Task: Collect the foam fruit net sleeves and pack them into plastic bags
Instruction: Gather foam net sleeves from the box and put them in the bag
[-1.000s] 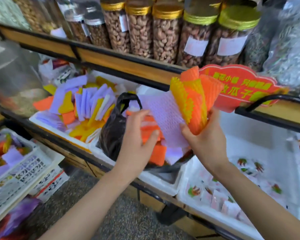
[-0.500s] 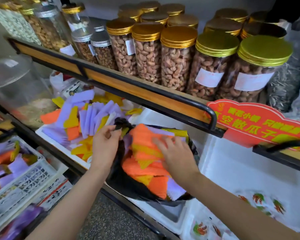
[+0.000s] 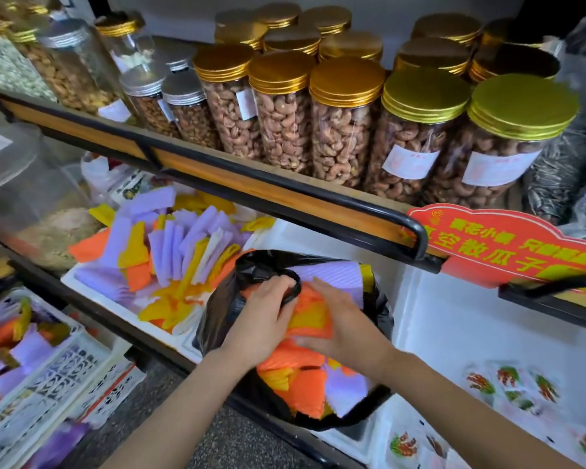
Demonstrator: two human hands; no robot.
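Observation:
A black plastic bag (image 3: 222,311) stands in a white foam box, stuffed with orange, yellow and purple foam net sleeves (image 3: 305,384). My left hand (image 3: 261,316) grips the bag's handle loop at its left rim. My right hand (image 3: 340,321) lies flat on top of the sleeves inside the bag and presses on them, fingers fairly straight. A loose pile of more sleeves (image 3: 170,252) fills the white foam box (image 3: 82,277) to the left of the bag.
A shelf with a black rail (image 3: 285,194) overhangs the boxes and carries several gold-lidded jars of nuts (image 3: 342,130). A red sign (image 3: 504,245) hangs at right. A white crate (image 3: 48,370) with sleeves sits lower left. Wrapped sweets (image 3: 508,384) lie in the right foam box.
My right hand brought a bunch of orange and yellow sleeves down into the bag and now presses on them. My left hand shifted to the bag's handle.

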